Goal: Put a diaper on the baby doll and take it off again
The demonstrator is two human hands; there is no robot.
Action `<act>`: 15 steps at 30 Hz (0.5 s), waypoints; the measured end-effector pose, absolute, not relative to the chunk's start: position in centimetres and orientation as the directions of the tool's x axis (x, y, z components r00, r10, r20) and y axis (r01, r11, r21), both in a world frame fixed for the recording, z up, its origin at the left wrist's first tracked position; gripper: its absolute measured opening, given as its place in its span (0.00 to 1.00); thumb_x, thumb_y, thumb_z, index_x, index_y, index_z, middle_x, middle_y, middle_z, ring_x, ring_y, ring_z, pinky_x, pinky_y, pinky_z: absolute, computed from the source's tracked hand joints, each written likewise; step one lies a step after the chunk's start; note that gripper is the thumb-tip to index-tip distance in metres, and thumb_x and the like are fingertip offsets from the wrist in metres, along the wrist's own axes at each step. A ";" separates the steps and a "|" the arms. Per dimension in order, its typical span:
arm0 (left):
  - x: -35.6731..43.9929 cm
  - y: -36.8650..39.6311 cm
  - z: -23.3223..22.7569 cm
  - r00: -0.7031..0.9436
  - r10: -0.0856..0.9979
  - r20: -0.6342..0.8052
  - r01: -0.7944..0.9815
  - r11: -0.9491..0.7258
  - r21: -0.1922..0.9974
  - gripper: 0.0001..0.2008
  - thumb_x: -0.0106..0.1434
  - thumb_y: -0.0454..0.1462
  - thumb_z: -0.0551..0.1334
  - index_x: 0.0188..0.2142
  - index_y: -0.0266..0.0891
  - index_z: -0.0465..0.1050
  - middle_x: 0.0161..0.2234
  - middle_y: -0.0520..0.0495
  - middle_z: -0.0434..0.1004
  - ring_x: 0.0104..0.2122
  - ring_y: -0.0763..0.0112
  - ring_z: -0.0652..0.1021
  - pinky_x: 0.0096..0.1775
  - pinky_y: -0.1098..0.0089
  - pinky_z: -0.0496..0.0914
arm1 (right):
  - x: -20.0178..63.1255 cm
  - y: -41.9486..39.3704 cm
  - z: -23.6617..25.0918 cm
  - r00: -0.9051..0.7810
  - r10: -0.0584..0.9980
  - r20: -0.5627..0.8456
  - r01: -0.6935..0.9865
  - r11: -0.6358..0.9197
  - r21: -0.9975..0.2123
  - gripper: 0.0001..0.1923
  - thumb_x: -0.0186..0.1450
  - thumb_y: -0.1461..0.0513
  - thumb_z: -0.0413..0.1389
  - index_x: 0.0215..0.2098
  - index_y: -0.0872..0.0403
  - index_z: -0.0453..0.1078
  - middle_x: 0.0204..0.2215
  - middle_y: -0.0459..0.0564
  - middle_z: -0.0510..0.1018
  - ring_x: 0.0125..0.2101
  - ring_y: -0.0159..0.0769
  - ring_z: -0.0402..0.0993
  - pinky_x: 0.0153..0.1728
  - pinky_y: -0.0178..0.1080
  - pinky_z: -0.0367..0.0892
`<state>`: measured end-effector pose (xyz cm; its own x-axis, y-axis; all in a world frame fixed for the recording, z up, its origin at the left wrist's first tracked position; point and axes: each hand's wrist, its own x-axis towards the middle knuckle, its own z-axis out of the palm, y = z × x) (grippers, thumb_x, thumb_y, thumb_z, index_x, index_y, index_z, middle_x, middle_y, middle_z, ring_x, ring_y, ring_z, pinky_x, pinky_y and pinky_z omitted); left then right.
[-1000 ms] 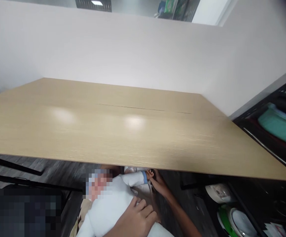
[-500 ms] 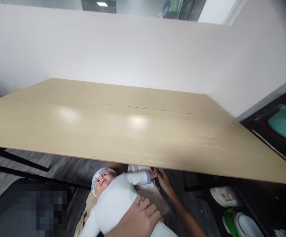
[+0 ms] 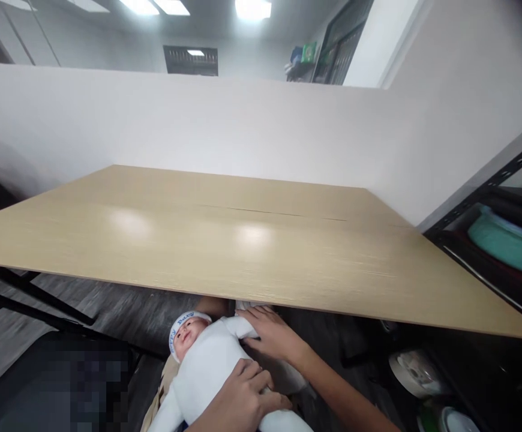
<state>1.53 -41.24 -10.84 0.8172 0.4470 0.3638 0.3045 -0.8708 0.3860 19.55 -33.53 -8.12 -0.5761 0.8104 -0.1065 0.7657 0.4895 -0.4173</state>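
Observation:
A baby doll (image 3: 211, 366) in a white suit and a white cap with blue lettering lies tilted on its back, below the table's front edge. My left hand (image 3: 254, 390) curls over its lower belly and hip, holding it. Around the doll's outstretched sleeve lies my right hand (image 3: 272, 333), fingers over the top and thumb underneath; the doll's hand is hidden. Beneath the doll, a woven tan edge (image 3: 157, 396) shows at the left.
A wooden table (image 3: 225, 246) stretches across in front, against a white wall (image 3: 225, 126). At the lower left stands a dark chair (image 3: 31, 372). On the right are a black shelf (image 3: 468, 216) with a teal item (image 3: 508, 234) and a round white object (image 3: 416, 372) low down.
My right hand has moved left and up from the doll's hand onto its sleeve. My left hand stays on the doll. The view has tilted upward.

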 end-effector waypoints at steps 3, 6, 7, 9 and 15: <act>0.3 -42.1 -10.5 0.759 0.458 0.463 0.343 -0.886 0.313 0.18 0.74 0.47 0.67 0.61 0.52 0.75 0.38 0.51 0.80 0.36 0.65 0.75 0.40 0.63 0.64 | 16.3 -32.1 -7.5 -0.620 0.764 -0.180 0.779 0.570 -0.263 0.21 0.69 0.60 0.63 0.58 0.58 0.73 0.54 0.60 0.82 0.53 0.54 0.79 0.56 0.50 0.72; -1.1 -42.8 -9.0 0.736 0.426 0.526 0.368 -0.904 0.218 0.20 0.76 0.42 0.65 0.65 0.48 0.73 0.39 0.49 0.81 0.35 0.64 0.75 0.40 0.63 0.66 | 14.0 -31.9 -6.0 -0.675 0.727 -0.127 0.733 0.639 -0.234 0.16 0.70 0.59 0.62 0.53 0.57 0.73 0.50 0.59 0.82 0.50 0.53 0.79 0.52 0.48 0.71; -1.5 -42.9 -8.2 0.736 0.404 0.543 0.366 -0.913 0.183 0.20 0.78 0.41 0.63 0.67 0.46 0.72 0.39 0.48 0.82 0.35 0.64 0.76 0.39 0.63 0.67 | 13.4 -32.1 -5.3 -0.693 0.715 -0.095 0.714 0.662 -0.226 0.15 0.71 0.58 0.62 0.53 0.57 0.72 0.50 0.58 0.82 0.49 0.52 0.79 0.51 0.47 0.71; -2.2 -43.1 -6.3 0.738 0.353 0.575 0.350 -0.929 0.122 0.20 0.79 0.37 0.60 0.68 0.44 0.71 0.39 0.48 0.84 0.33 0.65 0.76 0.40 0.63 0.69 | 12.7 -32.7 -4.0 -0.720 0.694 -0.026 0.681 0.699 -0.218 0.14 0.71 0.58 0.61 0.52 0.56 0.71 0.49 0.56 0.82 0.48 0.51 0.78 0.51 0.47 0.69; -5.8 -43.3 -3.5 0.758 0.251 0.602 0.240 -0.966 0.099 0.19 0.83 0.40 0.53 0.67 0.48 0.74 0.49 0.52 0.88 0.49 0.68 0.81 0.57 0.67 0.73 | 12.2 -34.7 -1.3 -0.660 0.744 0.105 0.651 0.637 -0.413 0.16 0.71 0.58 0.60 0.56 0.53 0.71 0.49 0.53 0.82 0.48 0.49 0.78 0.51 0.45 0.68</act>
<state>-5.81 -43.26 -3.52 0.7583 0.2505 0.6019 0.2403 -0.9656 0.0991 12.21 -34.74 -1.27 -0.6605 0.7435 0.1046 0.6515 0.6367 -0.4125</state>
